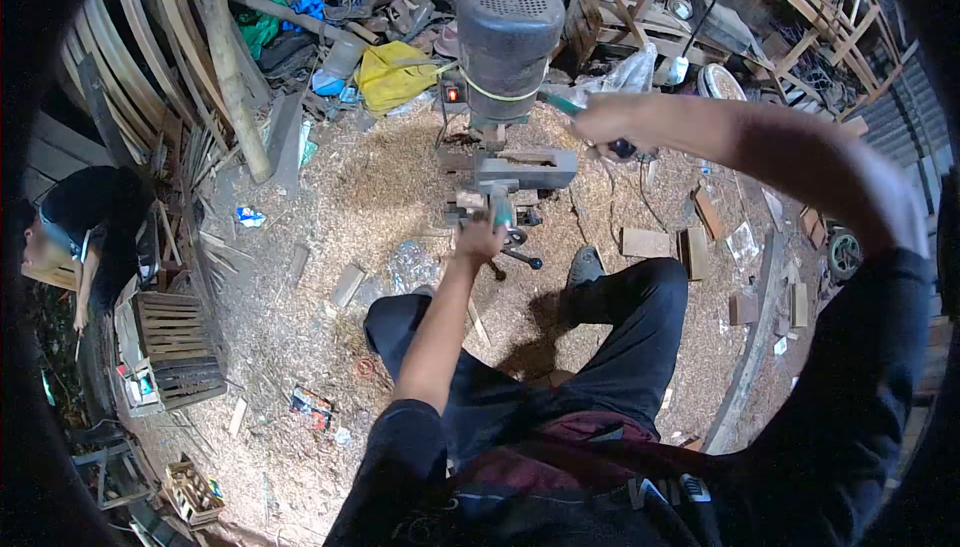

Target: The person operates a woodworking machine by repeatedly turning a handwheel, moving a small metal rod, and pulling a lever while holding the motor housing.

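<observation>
A motor-driven bench machine (510, 37), likely a mortiser, stands upright in front of me with its dark motor housing on top. Below the motor is a grey metal block (540, 169) with a slot. Raised at the machine's right side, my right hand (612, 127) is closed around a green lever (560, 103); a dark round knob (622, 148) shows beneath it. Lower down, my left hand (482, 239) is closed at a small green piece (501, 209) by the clamp area. Its fingertips are partly hidden. Beside it sit a handwheel (515, 237) and a crank knob (536, 263).
Wood shavings (390, 177) cover the floor. A red-lit switch (452, 94) is left of the motor. Wood blocks (645, 242) lie at right. Another person (95, 217) bends at far left near a slatted crate (180, 337). Timber scraps and a yellow sack (395, 77) lie behind.
</observation>
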The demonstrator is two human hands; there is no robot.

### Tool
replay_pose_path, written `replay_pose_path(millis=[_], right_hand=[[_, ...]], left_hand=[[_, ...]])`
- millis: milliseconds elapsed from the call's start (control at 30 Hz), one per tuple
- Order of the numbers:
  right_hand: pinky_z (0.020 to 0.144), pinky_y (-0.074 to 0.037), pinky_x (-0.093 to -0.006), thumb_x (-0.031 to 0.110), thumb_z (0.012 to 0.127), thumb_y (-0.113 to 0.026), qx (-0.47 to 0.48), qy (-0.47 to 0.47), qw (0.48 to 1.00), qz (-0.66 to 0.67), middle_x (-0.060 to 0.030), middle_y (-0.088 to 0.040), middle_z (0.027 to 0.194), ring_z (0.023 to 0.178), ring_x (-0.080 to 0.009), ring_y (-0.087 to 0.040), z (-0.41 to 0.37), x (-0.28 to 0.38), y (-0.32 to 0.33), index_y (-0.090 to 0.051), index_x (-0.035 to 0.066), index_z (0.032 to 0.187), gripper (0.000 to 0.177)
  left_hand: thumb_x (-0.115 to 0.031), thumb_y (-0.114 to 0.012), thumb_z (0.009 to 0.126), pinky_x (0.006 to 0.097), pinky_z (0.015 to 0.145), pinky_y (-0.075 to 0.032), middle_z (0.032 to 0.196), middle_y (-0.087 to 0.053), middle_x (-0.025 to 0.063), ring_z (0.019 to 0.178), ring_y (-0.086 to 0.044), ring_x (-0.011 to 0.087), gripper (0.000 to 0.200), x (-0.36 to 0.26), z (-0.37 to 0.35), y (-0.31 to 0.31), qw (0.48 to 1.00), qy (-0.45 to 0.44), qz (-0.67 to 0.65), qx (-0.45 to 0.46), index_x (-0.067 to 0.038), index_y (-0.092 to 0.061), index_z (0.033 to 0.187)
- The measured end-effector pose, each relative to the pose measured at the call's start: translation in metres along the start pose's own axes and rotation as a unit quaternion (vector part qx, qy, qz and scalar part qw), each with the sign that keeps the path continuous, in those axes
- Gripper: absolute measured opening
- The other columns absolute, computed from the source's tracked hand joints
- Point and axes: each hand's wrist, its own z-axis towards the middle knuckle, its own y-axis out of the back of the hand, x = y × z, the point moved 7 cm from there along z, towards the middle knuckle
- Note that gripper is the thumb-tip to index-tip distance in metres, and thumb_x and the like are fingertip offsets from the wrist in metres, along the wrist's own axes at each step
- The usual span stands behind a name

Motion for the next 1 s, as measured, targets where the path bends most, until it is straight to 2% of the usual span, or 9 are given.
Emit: replay_pose_path(millis=[67,167,267,400,667,800,833,933,1000], right_hand=[[0.037,-0.034,-0.0343,0.015,0.089,-0.052,-0.023,-0.006,1.0,-0.018,-0.0079,-0.054,0.059,0.044,-0.0165,-0.05,-0.01,0.007,-0.002,-0.055,-0.001,0.067,0.028],[0.038,-0.038,-0.0365,0.015,0.088,-0.054,-0.061,-0.037,0.997,0.019,-0.0078,-0.054,0.058,0.044,-0.0177,-0.05,-0.008,-0.003,-0.003,-0.055,0.0,0.063,0.029],[0.037,-0.04,-0.035,0.017,0.088,-0.059,-0.067,-0.048,0.997,0.011,-0.0066,-0.053,0.06,0.044,-0.0175,-0.05,0.002,-0.013,-0.006,-0.056,-0.002,0.073,0.024],[0.035,-0.038,-0.0328,0.024,0.09,-0.066,-0.092,-0.095,0.99,0.038,-0.0029,-0.049,0.062,0.042,-0.0157,-0.049,0.007,-0.031,-0.018,-0.051,0.002,0.098,0.028],[0.043,-0.048,-0.0377,0.028,0.094,-0.055,-0.128,-0.111,0.986,0.001,-0.0138,-0.066,0.072,0.052,-0.0209,-0.063,-0.012,-0.042,-0.057,-0.061,0.0,0.093,0.028],[0.054,-0.052,-0.0409,0.029,0.09,-0.06,-0.232,-0.101,0.966,-0.047,-0.0139,-0.066,0.073,0.061,-0.028,-0.067,-0.007,-0.059,-0.073,-0.063,0.002,0.098,0.029],[0.065,-0.053,-0.0433,0.031,0.089,-0.061,-0.15,-0.115,0.982,0.026,-0.0174,-0.068,0.082,0.074,-0.0308,-0.069,0.005,-0.071,-0.083,-0.062,0.003,0.103,0.032],[0.04,-0.04,-0.033,0.033,0.094,-0.06,-0.211,-0.056,0.976,-0.015,-0.0052,-0.057,0.064,0.043,-0.0151,-0.053,0.009,-0.082,-0.093,-0.055,0.005,0.098,0.028],[0.059,-0.045,-0.0382,0.032,0.092,-0.06,-0.23,-0.05,0.971,-0.035,-0.0129,-0.061,0.077,0.065,-0.0246,-0.06,0.014,-0.088,-0.1,-0.058,0.004,0.101,0.03]], left_hand=[[-0.031,-0.055,0.095,0.0508,0.111,-0.032,0.139,-0.049,0.0239,0.132,-0.042,0.0417,0.046,0.039,0.009,-0.053,0.988,-0.11,-0.073,-0.085,-0.006,-0.05,0.134],[-0.023,-0.058,0.093,0.0507,0.097,-0.043,0.118,-0.056,0.0233,0.117,-0.05,0.0436,0.028,0.001,-0.012,-0.019,0.99,-0.065,-0.089,-0.085,-0.005,-0.058,0.115],[-0.017,-0.06,0.091,0.0546,0.086,-0.044,0.104,-0.055,0.0206,0.104,-0.052,0.0436,0.019,-0.003,-0.01,-0.018,0.989,-0.063,-0.091,-0.097,-0.003,-0.056,0.103],[-0.02,-0.059,0.091,0.0541,0.085,-0.044,0.107,-0.056,0.0174,0.105,-0.053,0.0415,0.019,0.007,-0.007,-0.033,0.984,-0.064,-0.089,-0.139,-0.007,-0.059,0.105],[-0.03,-0.054,0.094,0.0526,0.095,-0.043,0.122,-0.057,0.0223,0.115,-0.052,0.0421,0.033,0.018,0.009,-0.055,0.995,0.02,-0.097,0.026,-0.005,-0.056,0.115],[-0.029,-0.05,0.095,0.0553,0.096,-0.041,0.122,-0.056,0.0257,0.115,-0.051,0.0451,0.039,0.031,0.016,-0.08,0.992,-0.049,-0.084,-0.086,0.0,-0.054,0.12],[-0.029,-0.049,0.095,0.0559,0.096,-0.041,0.122,-0.056,0.0261,0.115,-0.05,0.0456,0.04,0.028,0.012,-0.076,0.99,-0.072,-0.052,-0.113,0.001,-0.054,0.121],[-0.028,-0.05,0.094,0.0573,0.096,-0.039,0.121,-0.056,0.0267,0.115,-0.049,0.0451,0.043,0.021,0.012,-0.071,0.991,-0.071,0.001,-0.109,0.001,-0.053,0.125],[-0.028,-0.051,0.094,0.0568,0.096,-0.04,0.12,-0.056,0.0263,0.116,-0.049,0.0449,0.041,0.019,0.006,-0.06,0.992,-0.06,-0.062,-0.097,0.001,-0.054,0.122]])
